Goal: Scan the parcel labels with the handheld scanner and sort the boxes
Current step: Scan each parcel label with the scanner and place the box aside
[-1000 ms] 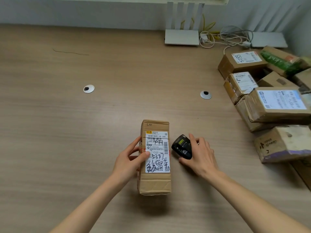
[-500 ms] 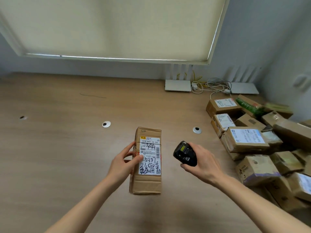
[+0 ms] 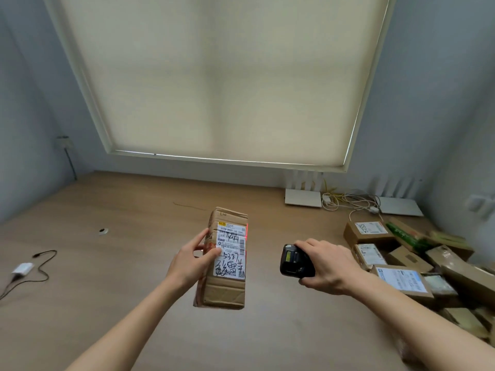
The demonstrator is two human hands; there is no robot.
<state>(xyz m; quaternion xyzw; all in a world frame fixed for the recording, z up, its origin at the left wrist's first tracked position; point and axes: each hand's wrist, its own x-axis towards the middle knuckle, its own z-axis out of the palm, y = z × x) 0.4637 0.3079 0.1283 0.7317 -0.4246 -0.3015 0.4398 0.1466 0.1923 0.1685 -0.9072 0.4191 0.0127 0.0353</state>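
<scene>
A long brown cardboard parcel (image 3: 224,287) is held up above the wooden table, its white shipping label (image 3: 231,253) with black handwriting facing me. My left hand (image 3: 191,261) grips its left side, thumb on the label. My right hand (image 3: 325,266) holds a black handheld scanner (image 3: 293,261) to the right of the parcel, with a gap between them. A red scan light glows at the label's upper right edge (image 3: 247,229).
A heap of several brown parcels (image 3: 407,263) fills the right side of the table (image 3: 107,263). Two white routers (image 3: 302,198) and tangled cables stand at the back wall. A white charger with a black cord (image 3: 24,269) lies at the left.
Both hands rose from the table: the left lifted the parcel upright, the right picked up the scanner and moved right. A red light now shows on the label. The view tilted upward.
</scene>
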